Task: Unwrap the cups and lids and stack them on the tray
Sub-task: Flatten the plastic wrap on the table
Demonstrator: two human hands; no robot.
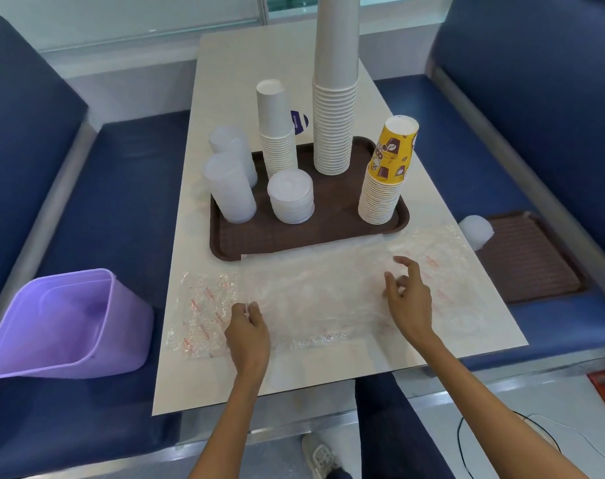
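Cups (334,126) and lids (290,198) already stand bare on the brown tray (308,236) in the middle of the table (197,382): 3 paper cup stacks, 1 of them yellow-printed, and 1 low pile of white lids. 2 clear stacks (230,188) are at its left edge; whether the rear 1 is on the tray I cannot tell.

In front of the tray the emptied plastic wrap (311,299) lies flat. The left hand (247,328) has its fingers curled at the wrap's edge and seems to pinch it. The right hand (406,293) is half open over the wrap; whether it has hold of it I cannot tell.

I'd judge the stacking nearly finished. What is left looks like clearing the wrap, perhaps into the purple bin (66,323), and dealing with the pale round thing (475,229) by the second tray (532,261).
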